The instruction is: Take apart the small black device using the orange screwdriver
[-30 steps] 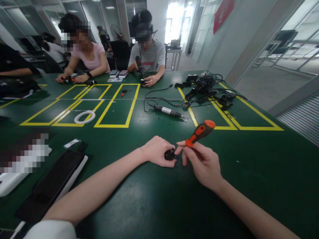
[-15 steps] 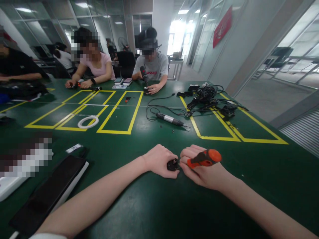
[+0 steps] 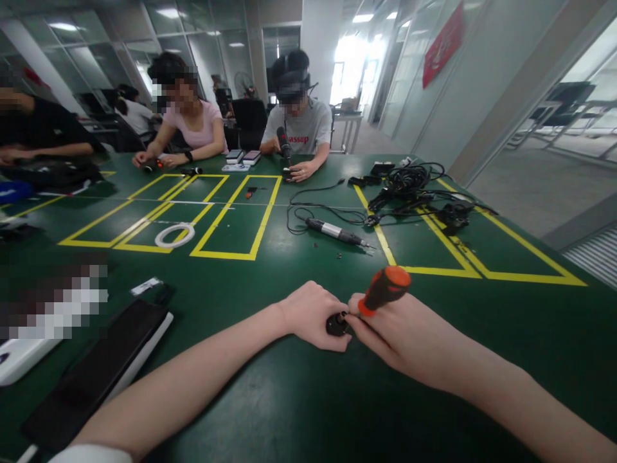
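Note:
My left hand (image 3: 311, 314) is closed around a small black round part (image 3: 336, 324), pressing it to the green table (image 3: 270, 399). My right hand (image 3: 402, 334) grips an orange and black screwdriver (image 3: 383, 290), tilted up to the right, with its tip down at the black part. The two hands touch at the part.
An electric screwdriver (image 3: 335, 233) with a cable lies beyond my hands. A tangle of black cables (image 3: 414, 186) sits at the far right, a white ring (image 3: 174, 235) in the yellow-marked boxes. A black flat device (image 3: 96, 366) lies at my left. Other people work at the far side.
The screwdriver handle swung from lying almost level to tilted upward, its tip staying at the black part. My left hand kept its hold; the view shifted slightly.

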`<state>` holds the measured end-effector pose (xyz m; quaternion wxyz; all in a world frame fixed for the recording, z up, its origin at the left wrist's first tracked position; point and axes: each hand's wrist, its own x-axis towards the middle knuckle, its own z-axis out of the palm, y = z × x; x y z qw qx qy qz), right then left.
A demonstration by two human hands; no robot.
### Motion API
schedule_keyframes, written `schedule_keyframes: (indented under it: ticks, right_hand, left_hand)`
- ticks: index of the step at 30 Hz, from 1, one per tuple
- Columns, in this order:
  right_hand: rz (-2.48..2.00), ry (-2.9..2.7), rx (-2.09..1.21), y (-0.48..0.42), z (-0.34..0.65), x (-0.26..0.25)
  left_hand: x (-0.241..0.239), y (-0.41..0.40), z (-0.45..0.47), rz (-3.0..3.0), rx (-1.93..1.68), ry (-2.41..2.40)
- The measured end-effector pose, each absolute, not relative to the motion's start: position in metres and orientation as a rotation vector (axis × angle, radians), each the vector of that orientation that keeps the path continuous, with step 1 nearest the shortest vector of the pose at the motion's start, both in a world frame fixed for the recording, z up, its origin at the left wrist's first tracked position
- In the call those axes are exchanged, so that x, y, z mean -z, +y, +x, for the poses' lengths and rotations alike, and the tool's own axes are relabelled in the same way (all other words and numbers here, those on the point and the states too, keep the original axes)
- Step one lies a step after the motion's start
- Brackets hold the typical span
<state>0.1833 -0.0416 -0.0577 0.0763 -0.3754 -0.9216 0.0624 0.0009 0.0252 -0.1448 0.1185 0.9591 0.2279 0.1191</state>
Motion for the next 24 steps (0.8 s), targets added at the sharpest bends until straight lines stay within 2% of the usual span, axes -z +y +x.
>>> schedule_keyframes:
  ticks: [5,12,24]
  right_hand:
    - [-1.243,-2.760,-0.288,-0.044,0.178,0.052]
    - [-1.165,-2.745,-0.171,-0.037,0.179,0.064]
    - [-1.226,-2.746,-0.122,-0.037,0.183,0.055]
  left_hand:
    - [0.141,0.025,0.001,2.811,-0.302,0.669]
    - [0.142,0.024,0.005,2.913,-0.239,0.681]
    - [0.141,0.024,0.004,2.909,-0.259,0.693]
